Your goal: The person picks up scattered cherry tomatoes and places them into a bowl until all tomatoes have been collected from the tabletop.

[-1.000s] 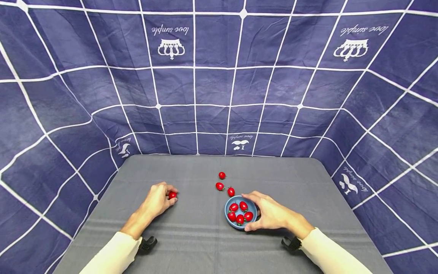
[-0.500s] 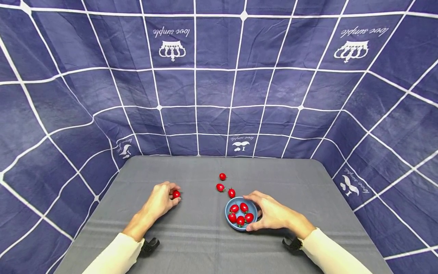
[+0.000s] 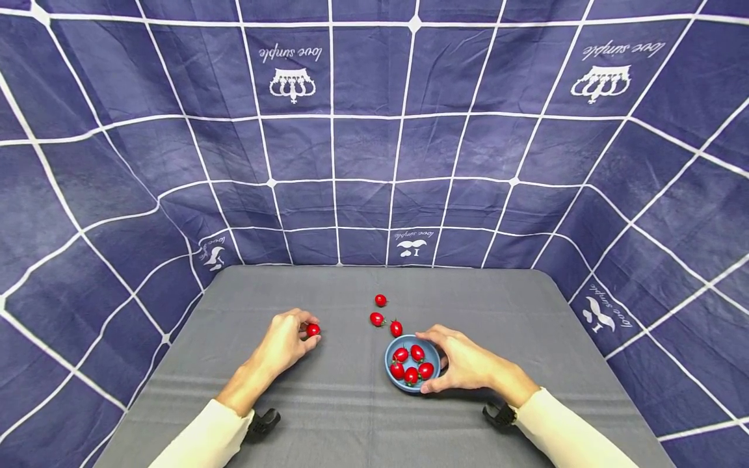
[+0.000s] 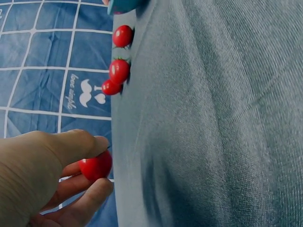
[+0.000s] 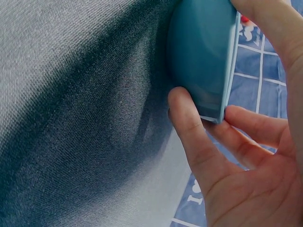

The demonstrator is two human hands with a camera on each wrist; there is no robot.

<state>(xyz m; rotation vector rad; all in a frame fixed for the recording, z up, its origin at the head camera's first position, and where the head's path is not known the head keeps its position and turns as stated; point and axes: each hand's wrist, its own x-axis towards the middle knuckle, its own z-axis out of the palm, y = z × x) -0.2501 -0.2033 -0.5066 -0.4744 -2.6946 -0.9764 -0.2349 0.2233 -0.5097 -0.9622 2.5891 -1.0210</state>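
Between thumb and fingers, my left hand (image 3: 285, 344) pinches a cherry tomato (image 3: 313, 330) over the left part of the table; the left wrist view shows that tomato (image 4: 96, 165) held by the fingertips. My right hand (image 3: 468, 361) grips the right side of a small blue bowl (image 3: 389, 374), thumb and fingers spread along its rim. Several red cherry tomatoes (image 3: 411, 375) lie inside. Seen from the right wrist, the bowl's outer wall (image 5: 201, 52) rests against the curled fingers. Just beyond the bowl lie three loose tomatoes, the nearest tomato (image 3: 396, 328) almost at its rim.
The other two loose tomatoes are a middle tomato (image 3: 376, 319) and a far tomato (image 3: 381, 300). A grey cloth (image 3: 339, 416) covers the table. Blue grid-patterned fabric (image 3: 365, 149) hangs around its back and sides.
My left hand has moved to the right with the cherry tomato in its fingers. The right hand and the bowl have stayed in place.
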